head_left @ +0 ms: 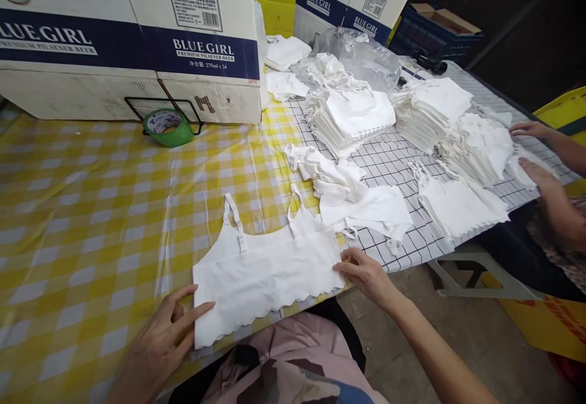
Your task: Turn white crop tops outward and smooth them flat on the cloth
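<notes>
A white strappy bra top [268, 276] lies spread flat at the table's near edge, its straps pointing away from me and its scalloped hem towards me. At its left edge rests my left hand [160, 337], fingers apart, with one fingertip lying on the cloth. My right hand [366, 276] pinches the right side edge; its thumb is partly hidden. Just beyond the right side, more crumpled white tops [361, 202] lie in a loose heap, touching or nearly touching the spread one.
Stacks of white garments [348, 117] cover the grid-patterned cloth [416, 251]. Large beer cartons [132, 80] stand at the back, with green tape [169, 129] before one. Another person's hands [540, 175] touch garments at the right. Yellow checked cloth [91, 227] covers the left side.
</notes>
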A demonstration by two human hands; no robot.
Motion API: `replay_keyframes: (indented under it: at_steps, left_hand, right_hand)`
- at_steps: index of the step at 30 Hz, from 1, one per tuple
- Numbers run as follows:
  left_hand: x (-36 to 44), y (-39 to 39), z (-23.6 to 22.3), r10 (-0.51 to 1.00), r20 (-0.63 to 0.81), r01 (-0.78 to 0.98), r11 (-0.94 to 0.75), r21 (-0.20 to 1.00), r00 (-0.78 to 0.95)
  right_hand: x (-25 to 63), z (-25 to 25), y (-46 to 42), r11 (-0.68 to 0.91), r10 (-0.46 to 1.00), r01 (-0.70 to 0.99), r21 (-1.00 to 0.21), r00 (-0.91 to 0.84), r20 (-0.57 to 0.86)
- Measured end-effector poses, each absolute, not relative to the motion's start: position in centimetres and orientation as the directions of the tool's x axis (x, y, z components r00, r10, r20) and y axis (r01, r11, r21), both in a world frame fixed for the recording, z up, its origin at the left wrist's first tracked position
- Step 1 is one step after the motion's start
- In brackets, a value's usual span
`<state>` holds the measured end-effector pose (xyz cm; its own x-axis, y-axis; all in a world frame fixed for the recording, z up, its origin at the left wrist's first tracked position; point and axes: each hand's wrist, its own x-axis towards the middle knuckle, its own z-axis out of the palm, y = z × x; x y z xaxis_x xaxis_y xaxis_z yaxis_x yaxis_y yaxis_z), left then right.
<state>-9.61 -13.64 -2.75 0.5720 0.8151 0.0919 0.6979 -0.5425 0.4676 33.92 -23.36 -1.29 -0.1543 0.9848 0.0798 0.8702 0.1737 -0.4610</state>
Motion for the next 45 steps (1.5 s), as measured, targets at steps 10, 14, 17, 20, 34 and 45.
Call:
replay_keyframes:
  at_steps: [10,14,17,20,34,45]
  left_hand:
    - [-9.7,-13.9,-2.3,0.797,0.027,0.719,-0.559,0.413,0.603]
    - [-9.5,-14.1,-2.0,0.796,0.025,0.720,-0.560,0.410,0.605]
    - [-9.3,-14.0,-1.5,0.799,0.042,0.703,-0.552,0.449,0.600]
    - [-9.1,-13.8,0.1,0.813,0.066,0.661,-0.515,0.546,0.579]
    - [-8.1,-4.3,7.0,0.966,-0.201,0.265,0.154,0.952,0.160]
    - [-7.7,-2.6,-1.2,0.999,0.033,0.666,0.004,0.746,-0.044]
  right_hand:
    - [33.5,-1.5,-23.1,0.163,0.987,0.856,-0.490,-0.145,0.074]
    - [33.0,-1.7,-23.1,0.158,0.987,0.857,-0.491,-0.118,0.112]
    - [32.5,-1.4,-23.0,0.156,0.986,0.831,-0.534,-0.101,0.132]
    - [32.3,0.5,-22.6,0.130,0.991,0.745,-0.655,-0.084,0.101]
    - [32.2,11.2,-10.7,-0.132,0.991,0.245,-0.960,0.010,-0.134]
    - [30.6,0.5,-8.3,-0.168,0.958,0.596,-0.785,0.286,0.011]
